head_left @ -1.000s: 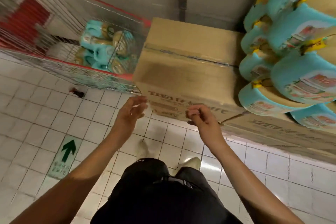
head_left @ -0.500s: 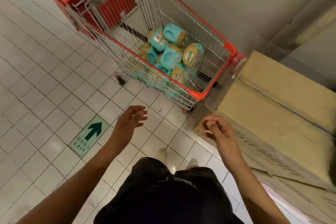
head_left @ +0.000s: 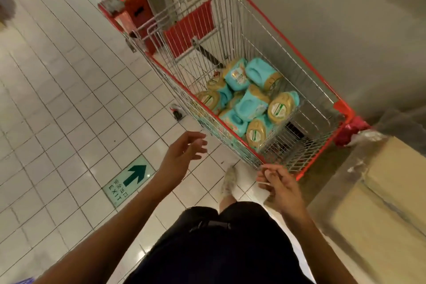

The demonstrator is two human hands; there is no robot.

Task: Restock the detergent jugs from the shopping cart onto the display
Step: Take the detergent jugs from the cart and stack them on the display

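pickup step, i judge: the detergent jugs (head_left: 249,104) are lying heaped in the shopping cart's (head_left: 288,45) near end. the left hand (head_left: 184,154) is hovering spread beside its rim. the right hand (head_left: 279,187) is curling loosely; whether it is pinching anything i cannot tell. next is probably reaching over the rim for a jug's handle.

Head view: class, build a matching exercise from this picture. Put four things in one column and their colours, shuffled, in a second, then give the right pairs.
Things:
1. detergent jugs
2. shopping cart rim
3. floor arrow
4. cardboard box

Colours:
A. green
B. tan
C. turquoise
D. red

Pairs: 1-C, 2-D, 3-A, 4-B
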